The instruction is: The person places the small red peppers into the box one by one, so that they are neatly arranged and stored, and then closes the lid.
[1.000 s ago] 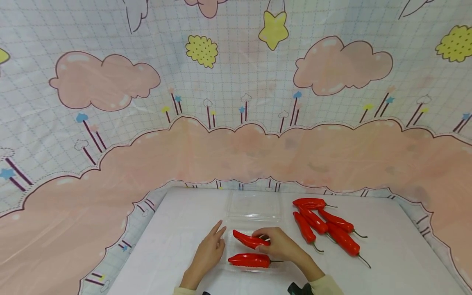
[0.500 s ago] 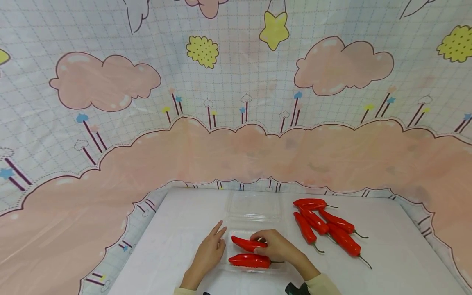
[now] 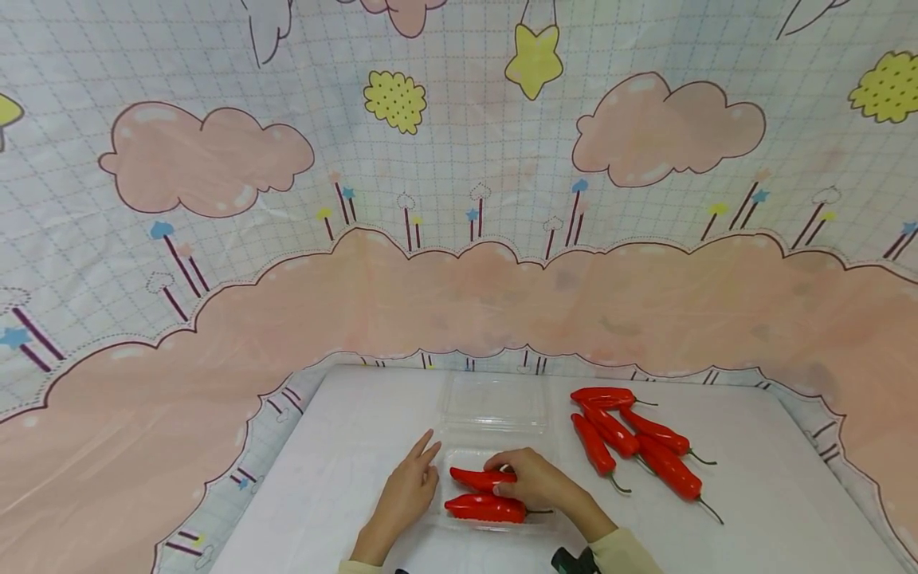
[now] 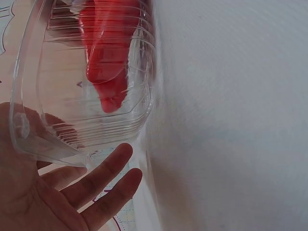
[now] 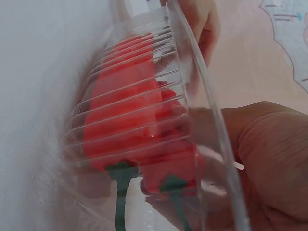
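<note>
A clear plastic clamshell box (image 3: pixel 459 522) lies opened on the white tabletop, its lid (image 3: pixel 495 402) folded back away from me. Inside the base, a red chili pepper (image 3: pixel 484 507) with a green stem lies along the near side. My right hand (image 3: pixel 534 478) grips a second red chili pepper (image 3: pixel 469 479) by its stem end, just behind the first one. Through the ribbed wall in the right wrist view, both green stems (image 5: pixel 121 192) show. At the box's left side, my left hand (image 3: pixel 407 488) has its fingers extended, with the thumb against the rim (image 4: pixel 21 125).
Several more red chili peppers (image 3: pixel 667 466) lie in a loose pile on the table to the right of the box, stems pointing right and toward me. A patterned cloth (image 3: pixel 502 303) with clouds and stars hangs behind the table (image 3: pixel 308 478).
My right hand has brought its chili pepper a little toward me and left, closer to the other pepper in the box. The left hand has stayed in place.
</note>
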The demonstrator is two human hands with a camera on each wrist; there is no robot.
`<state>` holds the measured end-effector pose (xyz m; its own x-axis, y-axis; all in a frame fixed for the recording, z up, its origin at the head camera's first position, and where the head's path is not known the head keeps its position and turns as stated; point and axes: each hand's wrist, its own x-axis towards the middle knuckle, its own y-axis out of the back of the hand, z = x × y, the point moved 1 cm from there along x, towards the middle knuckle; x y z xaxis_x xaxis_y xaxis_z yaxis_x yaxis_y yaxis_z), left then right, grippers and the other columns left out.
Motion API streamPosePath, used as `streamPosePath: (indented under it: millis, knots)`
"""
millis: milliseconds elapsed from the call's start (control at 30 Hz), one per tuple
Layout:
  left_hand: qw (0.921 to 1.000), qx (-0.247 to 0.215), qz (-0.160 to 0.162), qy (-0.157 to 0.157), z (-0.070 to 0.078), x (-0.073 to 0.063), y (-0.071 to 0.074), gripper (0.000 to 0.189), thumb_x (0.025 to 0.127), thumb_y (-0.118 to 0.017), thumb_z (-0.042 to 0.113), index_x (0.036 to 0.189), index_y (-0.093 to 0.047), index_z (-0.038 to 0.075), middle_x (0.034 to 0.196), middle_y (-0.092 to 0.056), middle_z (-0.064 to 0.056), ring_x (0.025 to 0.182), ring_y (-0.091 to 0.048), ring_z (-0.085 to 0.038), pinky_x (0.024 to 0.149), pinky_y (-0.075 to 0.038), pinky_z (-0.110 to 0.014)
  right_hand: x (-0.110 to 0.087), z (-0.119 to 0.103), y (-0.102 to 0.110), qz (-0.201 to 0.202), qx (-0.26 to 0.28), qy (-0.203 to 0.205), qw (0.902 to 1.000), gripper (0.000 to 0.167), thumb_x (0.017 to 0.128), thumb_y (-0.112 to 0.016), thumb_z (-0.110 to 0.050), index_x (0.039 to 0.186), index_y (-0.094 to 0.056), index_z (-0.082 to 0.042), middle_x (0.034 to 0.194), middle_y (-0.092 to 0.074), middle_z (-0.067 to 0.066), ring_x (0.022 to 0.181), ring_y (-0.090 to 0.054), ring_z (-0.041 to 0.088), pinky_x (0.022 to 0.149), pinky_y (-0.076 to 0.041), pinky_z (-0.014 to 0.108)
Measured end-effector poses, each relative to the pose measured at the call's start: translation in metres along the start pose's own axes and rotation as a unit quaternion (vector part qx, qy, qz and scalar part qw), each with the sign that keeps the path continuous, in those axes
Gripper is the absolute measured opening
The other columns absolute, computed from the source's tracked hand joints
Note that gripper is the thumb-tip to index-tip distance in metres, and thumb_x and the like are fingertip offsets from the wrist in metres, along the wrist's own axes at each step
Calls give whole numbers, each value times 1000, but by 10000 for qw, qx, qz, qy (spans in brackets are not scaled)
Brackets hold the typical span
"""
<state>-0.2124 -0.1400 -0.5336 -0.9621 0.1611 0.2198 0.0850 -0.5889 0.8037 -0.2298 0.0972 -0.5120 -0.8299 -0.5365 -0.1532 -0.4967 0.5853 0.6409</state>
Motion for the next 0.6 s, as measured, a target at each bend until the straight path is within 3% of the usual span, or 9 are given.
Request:
streamPosePath:
  millis: [267,600]
  knots:
    - [10000,2,-1,0,0,0,0,40,93,-57,7,132,-60,0,151,-46,-14,69,-48,-5,60,-42,-18,2,2,-3,-45,-47,45,10000,27,86,-74,-14,112,-70,-17,102,-69,-3,87,-58,12,80,-58,33]
    - [10000,61,-21,53,1,-1,0,41,92,-58,8,133,-60,1,151,-46,-13,73,-52,-7,62,-45,-18,0,-2,3,160,27,34,9999,37,86,-74,-19,122,-66,-13,114,-69,5,99,-62,20,87,-57,42]
